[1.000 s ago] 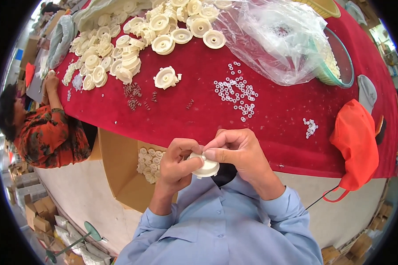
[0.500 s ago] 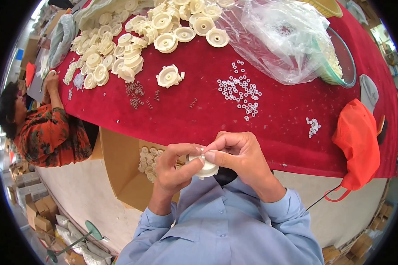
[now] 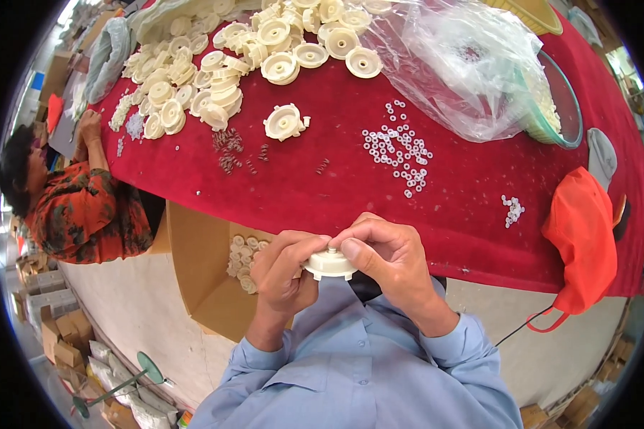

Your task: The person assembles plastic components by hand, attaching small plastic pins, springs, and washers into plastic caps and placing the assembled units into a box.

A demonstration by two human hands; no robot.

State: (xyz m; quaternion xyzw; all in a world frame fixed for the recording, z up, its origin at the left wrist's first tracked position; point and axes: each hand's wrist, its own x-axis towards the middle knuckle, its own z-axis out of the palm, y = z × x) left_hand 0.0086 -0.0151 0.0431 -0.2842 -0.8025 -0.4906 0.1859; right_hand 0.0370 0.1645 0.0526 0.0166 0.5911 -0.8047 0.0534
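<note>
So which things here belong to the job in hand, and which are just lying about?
Probably part of the job:
cream round part, in the left hand, right hand at its top
similar cream parts, heaped
white rings
coil springs

Probably just lying about:
red-orange cloth item
grey cloth item

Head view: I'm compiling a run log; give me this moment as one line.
left hand: holds cream round part; right hand: at part's top; red cloth: springs, white rings, cream parts; open carton: cream discs
</note>
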